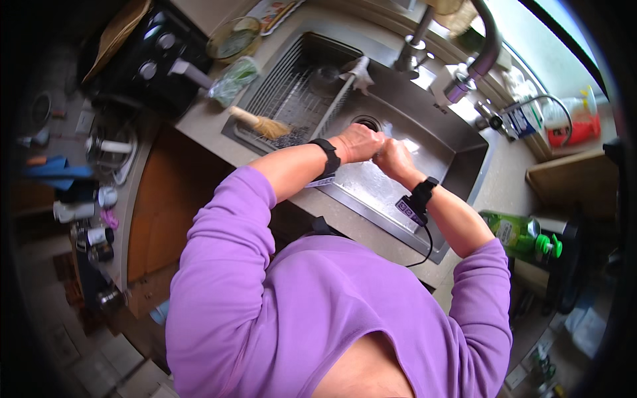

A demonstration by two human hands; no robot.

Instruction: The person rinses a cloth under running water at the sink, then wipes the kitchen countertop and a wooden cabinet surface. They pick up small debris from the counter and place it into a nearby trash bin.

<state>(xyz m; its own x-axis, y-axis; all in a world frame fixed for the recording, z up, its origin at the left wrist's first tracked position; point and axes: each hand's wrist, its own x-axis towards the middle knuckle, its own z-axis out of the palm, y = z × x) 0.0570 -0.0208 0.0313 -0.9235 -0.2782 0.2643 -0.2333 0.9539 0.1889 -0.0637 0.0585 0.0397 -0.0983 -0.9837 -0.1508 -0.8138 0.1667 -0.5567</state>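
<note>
My left hand [359, 142] and my right hand [395, 158] meet, fingers curled, over the stainless steel sink [440, 109]. They are side by side and touching. Whatever may be inside the curled fingers is hidden from this view. Just beyond my left hand shows the round drain [367, 121]. The sink floor is wet and shiny around both hands. A dark strap with a small box sits on each wrist, and a cable hangs from the right one.
A wire drainer [298, 94] fills the sink's left side, with a straw brush [261, 124] across its near end and a whitish cloth [359, 74] over its divider. The faucet [477, 69] arches over the back. A green pump bottle [520, 234] lies right; a black air fryer [159, 59] stands left.
</note>
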